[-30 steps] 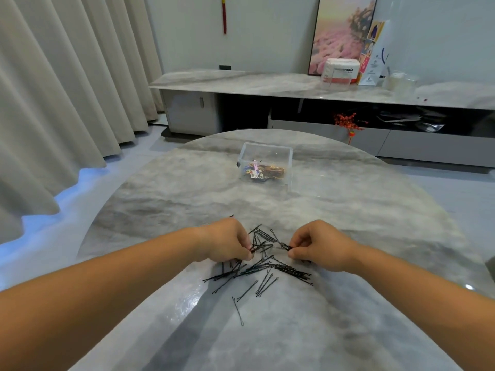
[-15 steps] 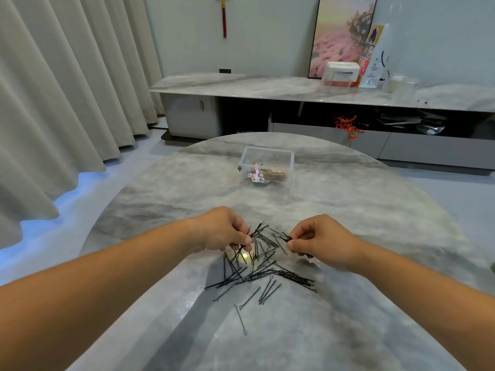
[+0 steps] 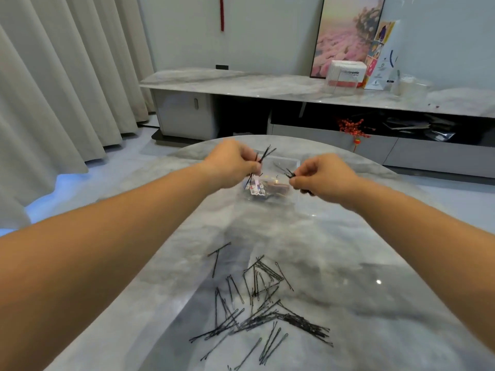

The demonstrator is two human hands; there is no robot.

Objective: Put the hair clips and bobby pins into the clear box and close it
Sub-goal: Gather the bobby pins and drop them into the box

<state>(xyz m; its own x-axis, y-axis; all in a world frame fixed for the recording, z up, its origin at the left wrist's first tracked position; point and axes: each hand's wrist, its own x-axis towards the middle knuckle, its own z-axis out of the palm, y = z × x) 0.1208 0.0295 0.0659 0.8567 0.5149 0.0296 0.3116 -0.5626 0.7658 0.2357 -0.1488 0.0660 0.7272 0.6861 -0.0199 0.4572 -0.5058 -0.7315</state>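
The clear box (image 3: 290,165) stands open at the far middle of the round marble table (image 3: 375,303), with colourful hair clips (image 3: 258,189) lying inside. Above its left side my left hand (image 3: 231,164) pinches a small bunch of black bobby pins (image 3: 265,154). Over the box's right side my right hand (image 3: 321,176) grips another bunch of bobby pins (image 3: 288,173). A loose pile of several black bobby pins (image 3: 261,309) stays on the table near me. I cannot see the box's lid.
Behind the table runs a long marble sideboard (image 3: 267,85) carrying a white box (image 3: 345,73), a picture and a clear container. Curtains (image 3: 53,89) hang at the left. The table's far rim lies just behind the clear box.
Both hands lifted off the pin pile with bunches of bobby pins and moved away from me, stopping over the clear box. The pile on the table is smaller.
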